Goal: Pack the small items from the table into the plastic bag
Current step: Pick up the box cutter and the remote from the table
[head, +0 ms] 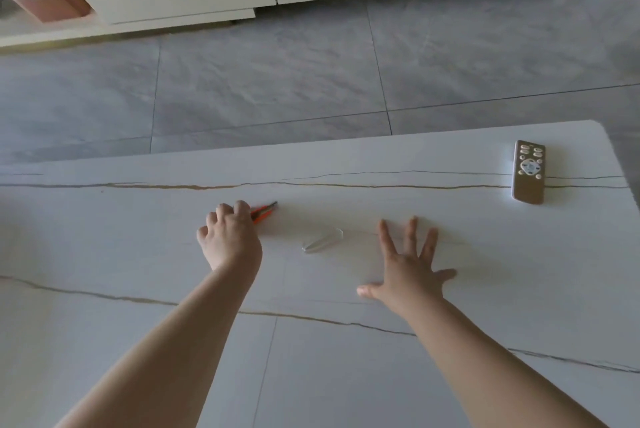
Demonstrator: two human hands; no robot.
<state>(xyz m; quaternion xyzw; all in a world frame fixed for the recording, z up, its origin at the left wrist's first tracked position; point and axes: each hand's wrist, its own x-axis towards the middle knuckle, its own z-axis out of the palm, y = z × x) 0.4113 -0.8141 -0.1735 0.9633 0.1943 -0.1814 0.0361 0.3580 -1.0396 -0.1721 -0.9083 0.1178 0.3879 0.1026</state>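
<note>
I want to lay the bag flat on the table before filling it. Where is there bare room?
Bare tabletop lies left of the left hand, and between the right hand and the remote control. The middle is crowded: the left hand's grip is on an orange-handled tool, with a small clear item between the hands.

Two bare forearms, apparently sleeveless.

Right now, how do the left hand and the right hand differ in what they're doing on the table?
The left hand has its fingers curled round an orange tool; the right hand holds nothing. The left hand is bunched, knuckles up; the right hand is spread flat, fingers straight and apart. The left hand is farther from the remote than the right. Both are over the white table, either side of a small clear item.
</note>
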